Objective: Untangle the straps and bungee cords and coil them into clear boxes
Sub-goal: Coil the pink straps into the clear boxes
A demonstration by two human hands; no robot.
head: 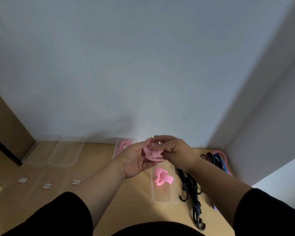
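Both hands are raised above the wooden table (126,201) and hold a pink strap (152,153) that is partly wound into a coil. My left hand (136,160) grips the coil from the left, and my right hand (174,147) pinches its loose end from the right. Below them a clear box (165,196) holds another folded pink strap (162,178). A second clear box (117,149) at the back holds a coiled pink strap (124,144). Black bungee cords with hooks (192,193) lie to the right of the near box.
Several clear boxes (66,150) and lids with small labels (76,181) lie on the left half of the table. A pile of blue, pink and dark straps (216,159) sits in the far right corner against the wall. A brown door or cabinet (5,126) stands at the left.
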